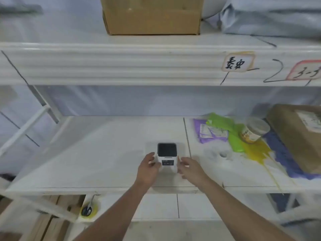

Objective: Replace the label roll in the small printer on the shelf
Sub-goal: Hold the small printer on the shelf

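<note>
Both my hands, left [147,166] & right [189,166], fingers spread, flank the label printer [167,156] w/o gripping yet; a sloppy squeeze could skid it off the shelf [104,153].

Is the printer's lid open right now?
No, the printer sits on the shelf with its dark lid shut flat, and the left hand and right hand flank its sides.

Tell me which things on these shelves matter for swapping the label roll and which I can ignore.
For the job:
- small printer, lid closed, between left hand and right hand
- white roll lying to its right, likely the spare

Lying about:
- purple mailer, green bag
- jar on its side
- wrapped parcel
- cardboard box on the upper shelf
- scissors below
</note>
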